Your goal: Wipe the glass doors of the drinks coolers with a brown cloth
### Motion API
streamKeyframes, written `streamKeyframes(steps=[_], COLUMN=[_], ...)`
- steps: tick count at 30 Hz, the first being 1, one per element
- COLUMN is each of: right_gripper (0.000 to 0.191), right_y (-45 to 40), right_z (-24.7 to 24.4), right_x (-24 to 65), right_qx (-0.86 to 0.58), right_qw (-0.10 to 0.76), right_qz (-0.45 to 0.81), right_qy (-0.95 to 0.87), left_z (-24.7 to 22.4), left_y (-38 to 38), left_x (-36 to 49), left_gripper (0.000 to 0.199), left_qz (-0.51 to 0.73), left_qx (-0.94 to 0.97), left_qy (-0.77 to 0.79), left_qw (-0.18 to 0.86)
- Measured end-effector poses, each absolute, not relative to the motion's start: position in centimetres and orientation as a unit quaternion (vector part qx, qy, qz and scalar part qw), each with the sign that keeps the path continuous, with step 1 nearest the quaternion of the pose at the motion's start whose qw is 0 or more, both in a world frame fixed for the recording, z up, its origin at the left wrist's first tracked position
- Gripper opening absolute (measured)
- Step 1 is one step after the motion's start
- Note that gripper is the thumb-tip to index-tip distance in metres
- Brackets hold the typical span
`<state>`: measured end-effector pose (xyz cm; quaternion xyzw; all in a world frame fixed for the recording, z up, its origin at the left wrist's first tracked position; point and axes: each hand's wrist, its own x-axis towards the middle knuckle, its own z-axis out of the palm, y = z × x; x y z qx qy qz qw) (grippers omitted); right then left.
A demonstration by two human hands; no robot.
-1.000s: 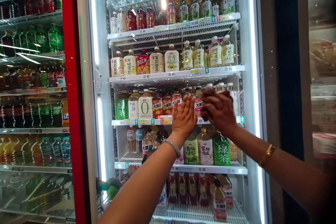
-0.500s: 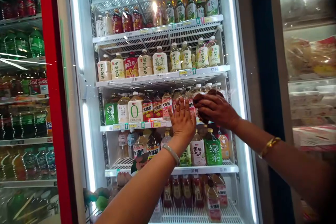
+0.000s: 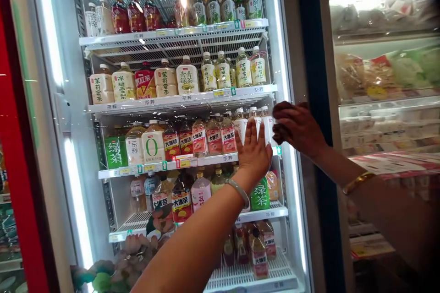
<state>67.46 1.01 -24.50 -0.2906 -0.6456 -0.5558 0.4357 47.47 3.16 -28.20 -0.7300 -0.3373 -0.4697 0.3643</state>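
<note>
A glass door (image 3: 292, 32) of a tall drinks fridge stands before me. My left hand (image 3: 255, 149), with a pale bangle at its wrist, lies on the glass with fingers spread and holds nothing. Higher and to the right, my right hand (image 3: 304, 128) has its fingers bent over a bunched dark brown cloth (image 3: 281, 121) at the door's right side. A gold bangle (image 3: 357, 183) circles that wrist. Behind the glass, white-capped bottles (image 3: 240, 121) are partly covered by my left fingers.
Shelves inside hold tea bottles, among them a green one (image 3: 115, 151) and a bottle marked 0 (image 3: 152, 144). A red upright (image 3: 20, 169) borders the left. Further right, another cabinet holds packaged food (image 3: 381, 73). Blurred reflections (image 3: 106, 279) show low on the glass.
The view has shifted right, so the fridge appears further left. My right hand and the cloth have moved right across the glass, away from my left hand, which stays spread.
</note>
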Motion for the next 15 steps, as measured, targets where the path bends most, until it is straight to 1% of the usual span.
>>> streamKeyframes(steps=[2, 3, 4, 6, 8, 9, 10, 11, 14, 15], right_gripper=[0.034, 0.034, 0.035, 0.034, 0.031, 0.030, 0.029, 0.030, 0.033, 0.037], right_y=[0.7, 0.6, 0.5, 0.3, 0.3, 0.4, 0.4, 0.4, 0.1, -0.1], right_z=[-26.5, -27.6, -28.4, -29.0, -28.3, -27.9, -27.8, -28.1, -31.6, -33.1], right_x=[68.4, 68.4, 68.1, 67.5, 67.6, 67.9, 68.3, 68.7, 68.4, 67.8], right_qx=[-0.344, -0.359, -0.362, -0.336, -0.303, -0.299, -0.307, -0.327, -0.402, -0.419], right_qw=[0.506, 0.524, 0.519, 0.468, 0.411, 0.403, 0.421, 0.460, 0.579, 0.581], right_qz=[-0.549, -0.544, -0.541, -0.541, -0.537, -0.532, -0.527, -0.519, -0.482, -0.473], right_qy=[-0.570, -0.548, -0.554, -0.612, -0.672, -0.682, -0.671, -0.642, -0.520, -0.513], left_z=[-28.7, -29.0, -29.3, -29.8, -30.0, -30.0, -30.0, -30.1, -31.1, -31.6], left_y=[3.2, 3.2, 3.3, 3.2, 3.1, 3.0, 2.8, 2.7, 2.3, 2.2], left_x=[47.7, 47.7, 47.7, 47.8, 48.1, 48.2, 48.3, 48.4, 48.5, 48.6], left_gripper=[0.083, 0.082, 0.082, 0.080, 0.079, 0.078, 0.078, 0.078, 0.079, 0.078], left_qz=[-0.461, -0.453, -0.446, -0.442, -0.446, -0.449, -0.451, -0.451, -0.454, -0.456], left_qx=[-0.743, -0.751, -0.757, -0.760, -0.757, -0.756, -0.757, -0.760, -0.764, -0.763], left_qy=[-0.314, -0.302, -0.293, -0.294, -0.306, -0.311, -0.312, -0.310, -0.306, -0.308], left_qw=[0.370, 0.374, 0.378, 0.376, 0.367, 0.361, 0.355, 0.351, 0.340, 0.339])
